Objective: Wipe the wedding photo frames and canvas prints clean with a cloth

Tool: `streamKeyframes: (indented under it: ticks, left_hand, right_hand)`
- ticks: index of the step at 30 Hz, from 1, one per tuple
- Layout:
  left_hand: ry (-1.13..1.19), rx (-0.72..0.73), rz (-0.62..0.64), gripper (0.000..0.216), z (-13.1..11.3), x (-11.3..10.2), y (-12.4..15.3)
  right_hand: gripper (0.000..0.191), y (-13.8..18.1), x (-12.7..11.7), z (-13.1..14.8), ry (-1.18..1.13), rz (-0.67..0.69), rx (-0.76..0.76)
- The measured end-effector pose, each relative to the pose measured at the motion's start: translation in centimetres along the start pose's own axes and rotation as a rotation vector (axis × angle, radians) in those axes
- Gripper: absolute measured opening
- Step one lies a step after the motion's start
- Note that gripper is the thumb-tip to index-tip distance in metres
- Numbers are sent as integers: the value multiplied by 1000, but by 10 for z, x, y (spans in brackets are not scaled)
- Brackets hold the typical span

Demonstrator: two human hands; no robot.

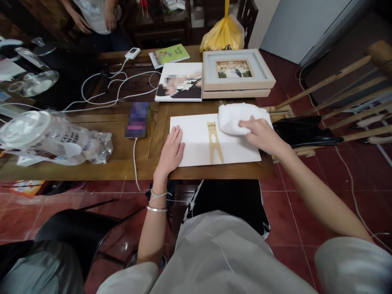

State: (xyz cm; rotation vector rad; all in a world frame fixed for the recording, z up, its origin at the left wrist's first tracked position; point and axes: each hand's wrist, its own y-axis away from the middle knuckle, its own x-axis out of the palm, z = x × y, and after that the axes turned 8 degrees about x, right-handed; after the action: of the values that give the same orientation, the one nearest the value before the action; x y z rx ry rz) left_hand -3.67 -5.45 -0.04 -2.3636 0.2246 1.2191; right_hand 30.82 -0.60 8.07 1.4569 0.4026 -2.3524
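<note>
A white board (192, 149) with a tan, long-legged cat figure (213, 139) on it lies flat near the table's front edge. My left hand (172, 149) rests on the board's left end, fingers laid out flat and holding nothing. On the upper right part of the board is a folded white towel (234, 116), thick and fluffy. My right hand (260, 132) holds the towel at its lower right side, with the index finger stretched over the top. The towel covers the board's upper right corner.
Behind the board are a photo panel (180, 92), stacked wooden frames (266, 77), a green booklet (170, 55) and a yellow bag (225, 34). A phone (138, 119) with a white cable and bagged cups (61, 136) lie left. Another person (96, 16) is across the table.
</note>
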Motion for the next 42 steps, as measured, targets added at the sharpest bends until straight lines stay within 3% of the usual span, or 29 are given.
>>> streamKeyframes:
  ticks: [5, 8, 11, 18, 21, 25, 32, 35, 38, 42]
  left_hand:
    - [-11, -5, 9, 57, 1, 0, 0]
    - [-17, -6, 30, 57, 2, -1, -1]
    - [-20, 2, 55, 58, 3, -3, -1]
    - [-10, 25, 52, 57, 5, -5, 0]
    - [-1, 17, 36, 57, 5, -4, 0]
    - [15, 12, 14, 56, 4, -3, 0]
    - [16, -10, 7, 57, 1, -2, 0]
    - [14, -5, 7, 56, 0, -2, 0]
    - [17, -2, 0, 56, 1, -2, 0]
    - [16, -2, 1, 56, 2, -2, 0]
  right_hand:
    - [35, 91, 6, 25, -29, 62, -149]
    - [39, 112, 4, 33, -69, 105, -213]
    - [32, 94, 0, 28, -43, 96, -159]
    - [11, -21, -10, -2, -88, 61, 15]
    - [10, -49, -13, -7, -113, 13, 33]
    - [14, -33, -11, -1, -58, 52, 0]
    - [34, 85, 2, 32, -66, 114, -112]
    - [39, 113, 1, 40, -133, 155, -161]
    - [35, 102, -2, 36, -109, 168, -149]
    - [24, 41, -5, 20, -60, 136, -72]
